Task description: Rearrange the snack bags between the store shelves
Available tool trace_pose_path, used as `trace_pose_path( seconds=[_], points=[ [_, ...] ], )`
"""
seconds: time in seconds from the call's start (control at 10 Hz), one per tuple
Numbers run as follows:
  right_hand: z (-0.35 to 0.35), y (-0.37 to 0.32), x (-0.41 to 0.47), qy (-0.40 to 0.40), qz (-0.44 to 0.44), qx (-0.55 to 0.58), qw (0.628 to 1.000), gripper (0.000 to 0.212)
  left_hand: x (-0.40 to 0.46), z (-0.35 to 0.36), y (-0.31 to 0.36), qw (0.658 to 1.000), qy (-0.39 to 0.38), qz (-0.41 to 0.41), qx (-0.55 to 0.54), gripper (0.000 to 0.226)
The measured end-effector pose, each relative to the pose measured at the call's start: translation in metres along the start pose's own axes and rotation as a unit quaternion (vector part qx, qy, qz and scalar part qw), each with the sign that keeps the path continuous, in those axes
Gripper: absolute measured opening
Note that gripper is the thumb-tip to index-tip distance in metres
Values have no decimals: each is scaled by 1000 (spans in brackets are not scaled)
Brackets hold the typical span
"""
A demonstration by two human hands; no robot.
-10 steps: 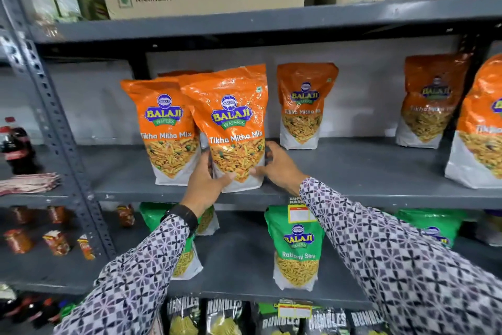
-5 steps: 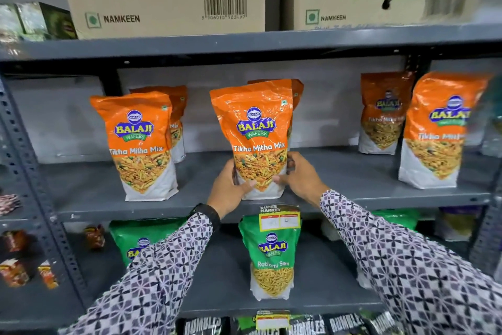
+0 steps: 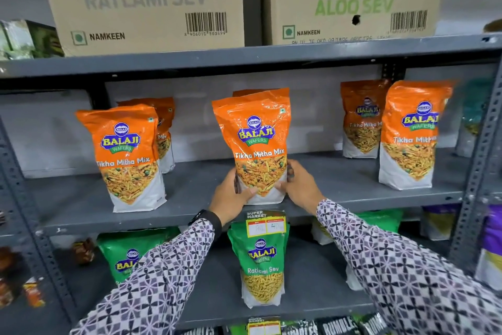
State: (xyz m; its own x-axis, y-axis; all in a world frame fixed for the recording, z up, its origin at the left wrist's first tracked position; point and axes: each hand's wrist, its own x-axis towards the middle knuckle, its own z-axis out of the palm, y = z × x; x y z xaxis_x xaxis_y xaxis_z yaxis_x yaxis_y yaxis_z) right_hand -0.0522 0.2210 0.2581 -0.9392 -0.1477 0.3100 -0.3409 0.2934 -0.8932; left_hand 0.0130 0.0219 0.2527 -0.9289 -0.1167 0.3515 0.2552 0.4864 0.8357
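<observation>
An orange Tikha Mitha Mix bag (image 3: 256,128) stands upright at the middle of the grey shelf (image 3: 190,215). My left hand (image 3: 231,196) grips its lower left side and my right hand (image 3: 301,188) grips its lower right side. Another orange bag hides mostly behind it. A second orange bag (image 3: 127,155) stands to the left, with one more (image 3: 165,133) behind that. Two orange bags stand at the right, one at the front (image 3: 410,136) and one at the back (image 3: 361,120).
Green Ratlami Sev bags (image 3: 262,261) stand on the shelf below, under a price tag (image 3: 264,224). Two cardboard boxes (image 3: 146,0) sit on the top shelf. Perforated steel uprights (image 3: 480,171) frame the bay. Dark snack packs (image 3: 334,326) fill the lowest shelf.
Both hands slid the held orange bag rightward along the shelf, away from the left bag, to the shelf's middle. My view shifted right and up.
</observation>
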Motion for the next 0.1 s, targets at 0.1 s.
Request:
trace_pose_path(
  seconds=[0.1],
  points=[
    [-8, -7, -4, 37, -13, -6, 999, 70, -2, -6, -1, 999, 36, 6, 5, 79]
  ],
)
